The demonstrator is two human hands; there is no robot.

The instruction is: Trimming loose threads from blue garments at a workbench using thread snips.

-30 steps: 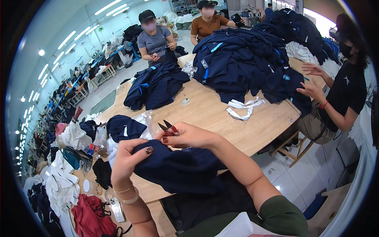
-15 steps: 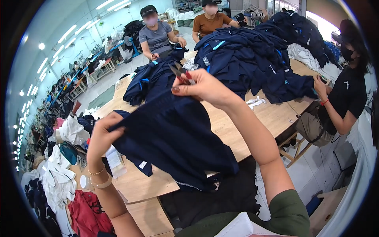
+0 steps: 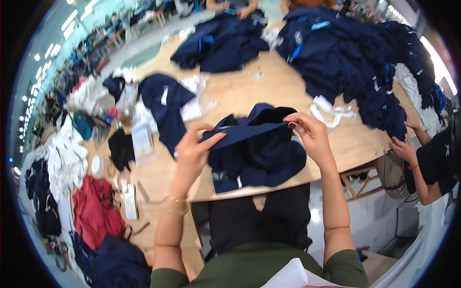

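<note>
The held garment (image 3: 281, 165) is navy with a bit of white, and the big clothing pile (image 3: 331, 62) is navy with bright blue flashes. Tabletop's (image 3: 240, 91) light tan, fabric bundle's (image 3: 95, 211) deep red, shirt's (image 3: 230, 264) dark green.

Pale wooden table (image 3: 235, 89) spans the middle — wooden stool frame (image 3: 360, 185) to its right, over light tiled floor (image 3: 372, 221). Tube lights (image 3: 69, 20) upper left — bright white strip (image 3: 439, 65) upper right.
</note>
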